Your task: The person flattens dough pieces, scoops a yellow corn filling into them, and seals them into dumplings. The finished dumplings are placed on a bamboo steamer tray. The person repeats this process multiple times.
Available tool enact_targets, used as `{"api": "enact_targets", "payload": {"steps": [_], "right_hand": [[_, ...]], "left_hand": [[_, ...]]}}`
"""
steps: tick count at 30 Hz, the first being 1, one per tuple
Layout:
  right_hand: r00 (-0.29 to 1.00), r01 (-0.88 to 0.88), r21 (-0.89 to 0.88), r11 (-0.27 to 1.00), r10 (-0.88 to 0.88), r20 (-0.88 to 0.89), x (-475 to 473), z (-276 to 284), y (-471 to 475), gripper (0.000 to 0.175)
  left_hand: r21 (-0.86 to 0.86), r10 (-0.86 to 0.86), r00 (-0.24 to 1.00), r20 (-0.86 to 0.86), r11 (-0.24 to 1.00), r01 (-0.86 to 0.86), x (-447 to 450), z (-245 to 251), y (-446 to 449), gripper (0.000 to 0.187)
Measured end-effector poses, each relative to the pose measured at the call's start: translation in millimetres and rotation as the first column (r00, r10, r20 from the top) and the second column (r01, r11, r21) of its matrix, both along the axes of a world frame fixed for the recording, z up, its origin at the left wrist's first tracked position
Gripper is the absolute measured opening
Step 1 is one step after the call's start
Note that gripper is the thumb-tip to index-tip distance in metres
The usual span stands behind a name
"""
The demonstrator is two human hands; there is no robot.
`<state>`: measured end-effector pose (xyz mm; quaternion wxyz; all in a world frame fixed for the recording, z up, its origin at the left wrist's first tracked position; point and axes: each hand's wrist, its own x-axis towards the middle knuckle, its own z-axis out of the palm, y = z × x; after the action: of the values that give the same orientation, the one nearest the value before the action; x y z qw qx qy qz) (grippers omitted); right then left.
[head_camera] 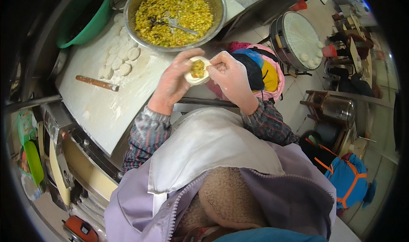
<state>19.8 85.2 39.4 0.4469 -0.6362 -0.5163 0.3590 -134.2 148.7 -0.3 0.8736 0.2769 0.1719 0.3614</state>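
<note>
A round dough wrapper (195, 80) with chopped yellow-green filling (197, 68) in its middle rests in my left hand (174, 79). The fingertips of my right hand (230, 77) pinch the wrapper's right edge. Flour coats both hands. Beyond them stands a wide steel bowl (127, 24) full of the same chopped filling (172, 11), with a metal spoon (183, 28) lying in it. To the left, a wooden rolling pin (97, 83) lies on the floured board (111, 120). Several floured dough pieces (117, 63) are heaped behind the pin.
A green plastic basin (99, 24) with dark contents stands at the far left. At right, a round steamer tray (298, 34) carries several white buns (310, 64). A pink bag (278, 72) sits close beyond my right hand. People (348, 82) are at the far right.
</note>
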Motion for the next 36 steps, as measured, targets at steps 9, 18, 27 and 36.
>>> {"api": "enact_targets", "payload": {"steps": [9,18,27,36], "right_hand": [[0.792,0.245,0.059,0.968,-0.235,0.563,81.6,15.4,-38.7,0.031],[0.894,-0.170,-0.334,0.927,0.288,0.344,108.2,-101.2,-104.1,0.038],[0.987,-0.145,-0.128,0.981,0.152,0.044,44.2,-17.0,-14.0,0.019],[0.976,-0.213,-0.017,0.977,0.213,0.054,23.9,-10.7,4.8,0.019]], "left_hand": [[-0.583,0.066,0.992,-0.105,0.804,-0.115,7.8,-25.6,2.8,0.026],[-0.501,0.064,0.996,-0.061,0.861,-0.086,8.2,-32.2,9.0,0.024],[-0.321,0.194,0.965,-0.174,0.916,-0.242,27.5,-34.6,-7.2,0.024],[-0.197,0.316,0.918,-0.240,0.910,-0.365,24.4,-31.7,-17.6,0.021]]}}
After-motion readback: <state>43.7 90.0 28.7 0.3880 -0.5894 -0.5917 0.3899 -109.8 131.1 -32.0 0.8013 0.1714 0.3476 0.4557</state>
